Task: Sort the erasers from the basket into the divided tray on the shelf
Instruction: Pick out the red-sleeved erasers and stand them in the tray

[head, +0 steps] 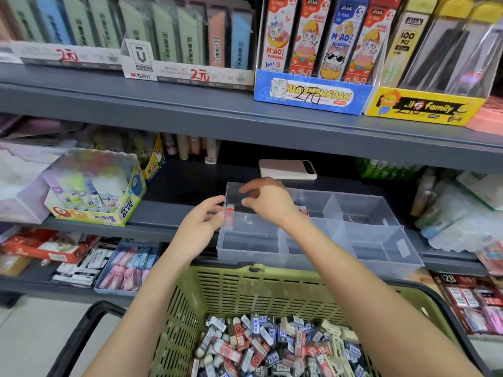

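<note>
A clear divided tray [381, 240] sits on the middle shelf. One red-sleeved eraser [230, 212] stands in its back-left compartment, and part of another [303, 210] shows behind my right wrist. My left hand [201, 227] touches the tray's left wall with loosely bent fingers. My right hand [268, 202] hovers over the back-left compartment with its fingers bent; I see nothing between them. Directly below the tray, the green basket [245, 284] holds several erasers [272, 346] in red, blue and black sleeves.
A phone [287, 170] lies on the shelf behind the tray. A box of glue sticks [100, 191] stands to the left. The upper shelf [190, 104] overhangs the tray. Packs of erasers fill the lower shelf at left [125, 268] and right [473, 303].
</note>
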A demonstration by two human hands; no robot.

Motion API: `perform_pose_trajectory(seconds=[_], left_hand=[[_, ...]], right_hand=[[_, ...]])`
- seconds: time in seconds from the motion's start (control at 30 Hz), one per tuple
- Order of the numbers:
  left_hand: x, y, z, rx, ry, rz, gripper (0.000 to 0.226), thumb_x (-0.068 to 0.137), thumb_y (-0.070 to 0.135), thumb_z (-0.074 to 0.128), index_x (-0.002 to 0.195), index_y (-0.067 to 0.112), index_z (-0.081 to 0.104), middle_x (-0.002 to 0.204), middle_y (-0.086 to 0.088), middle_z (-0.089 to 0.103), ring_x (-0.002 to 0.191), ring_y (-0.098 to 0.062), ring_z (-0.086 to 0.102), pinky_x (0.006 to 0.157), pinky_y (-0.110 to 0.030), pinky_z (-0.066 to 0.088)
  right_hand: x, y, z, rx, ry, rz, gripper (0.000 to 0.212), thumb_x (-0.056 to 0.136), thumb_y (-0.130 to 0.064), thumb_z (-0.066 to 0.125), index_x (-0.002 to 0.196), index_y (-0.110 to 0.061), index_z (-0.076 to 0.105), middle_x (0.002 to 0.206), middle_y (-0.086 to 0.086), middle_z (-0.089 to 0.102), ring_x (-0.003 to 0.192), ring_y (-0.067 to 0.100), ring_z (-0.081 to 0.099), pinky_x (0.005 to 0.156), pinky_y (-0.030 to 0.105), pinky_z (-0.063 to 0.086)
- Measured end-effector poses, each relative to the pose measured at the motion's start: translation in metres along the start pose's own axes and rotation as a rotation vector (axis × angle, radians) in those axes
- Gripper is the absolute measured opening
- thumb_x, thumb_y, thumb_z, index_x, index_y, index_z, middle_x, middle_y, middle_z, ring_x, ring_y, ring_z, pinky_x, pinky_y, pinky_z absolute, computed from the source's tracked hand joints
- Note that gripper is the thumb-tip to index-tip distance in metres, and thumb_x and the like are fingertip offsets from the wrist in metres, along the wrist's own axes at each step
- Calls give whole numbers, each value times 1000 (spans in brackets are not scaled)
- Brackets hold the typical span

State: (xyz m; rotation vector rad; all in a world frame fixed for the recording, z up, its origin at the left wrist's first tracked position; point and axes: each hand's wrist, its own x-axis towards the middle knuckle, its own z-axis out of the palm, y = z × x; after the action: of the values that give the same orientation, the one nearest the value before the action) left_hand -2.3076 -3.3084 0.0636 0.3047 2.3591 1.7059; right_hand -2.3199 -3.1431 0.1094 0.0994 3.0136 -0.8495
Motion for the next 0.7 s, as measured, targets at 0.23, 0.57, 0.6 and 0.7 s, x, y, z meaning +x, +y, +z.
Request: perform_pose_trajectory(seconds=[0.23,0.57,0.6,0.7], left_hand=[[-16,9,11,210,383,220,32,88,7,56,119,14,60,107,-2,61,91,-11,55,80,-15,40],[-118,-38,63,702,-211,352,17,90,11,58,102,18,67,92,11,60,80,-1,53,81,-23,50],[-120,-54,68,806,-319,251,21,92,13,55,108,19,66,101,8,60,88,-4,54,88,-24,49],[-120,-92,76,986,-538,54,29,94,13,53,122,17,60,119,1,58,111,-15,55,96,-25,45]], right_hand=[[-142,41,-6,452,282,-209,18,83,-10,68,89,-27,68,83,-10,65,73,9,56,70,20,46],[-227,154,109,79,-172,223,25,89,-23,62,113,-18,65,93,-6,70,76,4,65,75,25,55],[-226,154,118,1,-179,172,26,89,-29,62,113,-20,65,97,-6,69,82,6,64,79,26,54],[-219,141,142,-111,-170,-17,29,87,-37,62,114,-25,64,103,-8,66,96,10,57,89,29,50]])
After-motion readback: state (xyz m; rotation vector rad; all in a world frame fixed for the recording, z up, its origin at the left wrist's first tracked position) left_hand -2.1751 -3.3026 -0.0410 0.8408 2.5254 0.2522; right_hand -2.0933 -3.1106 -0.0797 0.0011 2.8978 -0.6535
